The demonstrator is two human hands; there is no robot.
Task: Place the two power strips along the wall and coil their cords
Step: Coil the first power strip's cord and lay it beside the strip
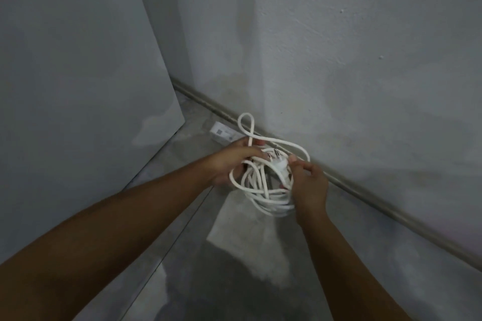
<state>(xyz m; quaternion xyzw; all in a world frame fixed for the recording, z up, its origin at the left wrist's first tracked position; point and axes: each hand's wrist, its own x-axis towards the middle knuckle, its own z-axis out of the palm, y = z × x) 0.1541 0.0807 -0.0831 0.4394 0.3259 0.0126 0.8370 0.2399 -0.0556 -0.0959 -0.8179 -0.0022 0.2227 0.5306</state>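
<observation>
Grey wall [365, 47], concrete floor [339, 255], skirting [365, 191]

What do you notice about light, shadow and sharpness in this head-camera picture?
Head view: dim, even light; a dark shadow on the floor in the foreground, with pale glare beside it; the power strip is soft, its label unreadable; the cord is sharp; the skirting line bows slightly, wide-angle.

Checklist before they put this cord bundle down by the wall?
1. Left hand grips the cord: ok.
2. Right hand holds the plug: ok.
3. Coil tidy: not ok, a loose loop sticks out toward the wall.
4. Power strip lies along the wall: ok.
5. Both strips placed: cannot tell, only one in view.
</observation>
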